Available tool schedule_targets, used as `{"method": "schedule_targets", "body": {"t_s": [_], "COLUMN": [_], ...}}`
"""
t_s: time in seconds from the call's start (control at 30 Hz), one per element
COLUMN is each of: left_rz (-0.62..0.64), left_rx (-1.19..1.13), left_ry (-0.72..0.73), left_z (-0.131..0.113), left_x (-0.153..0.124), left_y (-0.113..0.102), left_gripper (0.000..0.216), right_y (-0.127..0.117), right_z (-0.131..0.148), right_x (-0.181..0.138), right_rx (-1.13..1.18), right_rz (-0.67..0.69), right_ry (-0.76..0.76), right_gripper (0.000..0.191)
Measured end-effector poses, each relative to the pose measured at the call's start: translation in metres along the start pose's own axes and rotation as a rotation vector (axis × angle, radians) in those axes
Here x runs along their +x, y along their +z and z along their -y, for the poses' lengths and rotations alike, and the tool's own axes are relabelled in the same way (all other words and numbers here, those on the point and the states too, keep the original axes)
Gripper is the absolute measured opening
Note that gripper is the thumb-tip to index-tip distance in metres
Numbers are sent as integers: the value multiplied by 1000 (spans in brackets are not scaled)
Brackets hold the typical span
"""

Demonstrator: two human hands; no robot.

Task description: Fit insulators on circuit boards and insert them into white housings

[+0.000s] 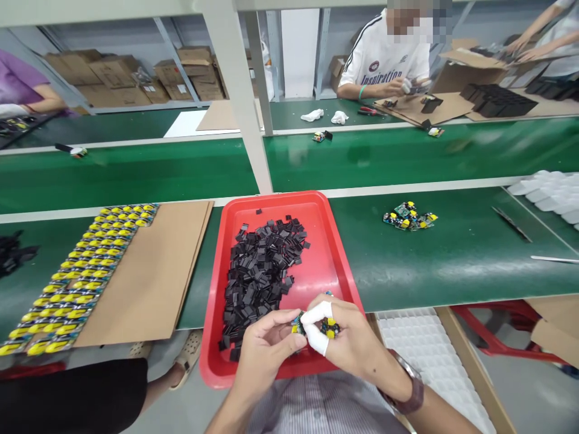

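Over the near end of a red tray (337,241), my left hand (271,343) pinches a small circuit board (297,325) with a yellow part between thumb and fingers. White finger covers sit on the thumb and finger of my right hand (341,334), which touches the same board's edge. A second circuit board (330,328) with yellow parts is tucked in my right palm, partly hidden by the fingers. Many small black plastic pieces (262,265) lie heaped along the tray's left side, right behind my hands.
Rows of yellow-topped boards (85,265) stand on cardboard (149,271) at the left. Several loose circuit boards (409,217) lie right of the tray, near tweezers (511,223). Beyond a post (239,90) runs a green belt (362,160); a co-worker (389,66) sits across it.
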State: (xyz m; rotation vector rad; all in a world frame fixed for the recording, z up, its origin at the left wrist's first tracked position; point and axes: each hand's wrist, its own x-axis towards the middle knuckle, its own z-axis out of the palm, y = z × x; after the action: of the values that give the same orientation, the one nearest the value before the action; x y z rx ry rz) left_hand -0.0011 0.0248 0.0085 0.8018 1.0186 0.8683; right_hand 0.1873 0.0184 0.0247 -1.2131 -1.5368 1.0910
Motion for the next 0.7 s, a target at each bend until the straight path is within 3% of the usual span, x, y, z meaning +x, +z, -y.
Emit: {"method": "schedule_targets", "body": {"t_s": [0.1, 0.3, 0.43, 0.53, 0.7], "left_rz": [-16, -68, -22, -20, -1], "left_rx": [30, 125, 363, 574, 719], "left_ry": [3, 143, 289, 414, 596], "left_z": [1, 1, 3, 8, 15], "left_x": [1, 2, 0, -1, -4], "left_y": [3, 10, 7, 3, 2], "left_gripper": [31, 25, 40, 42, 46], "right_y": [0, -3, -6, -6, -2], "right_z": [-3, -10, -14, -18, -20], "right_x": [1, 5, 7, 6, 1], "right_rx": [1, 72, 142, 231, 424], "right_rz": [25, 36, 11, 3, 63], "right_ry": [18, 40, 94, 187, 368], "right_gripper": [17, 17, 10, 7, 15]}}
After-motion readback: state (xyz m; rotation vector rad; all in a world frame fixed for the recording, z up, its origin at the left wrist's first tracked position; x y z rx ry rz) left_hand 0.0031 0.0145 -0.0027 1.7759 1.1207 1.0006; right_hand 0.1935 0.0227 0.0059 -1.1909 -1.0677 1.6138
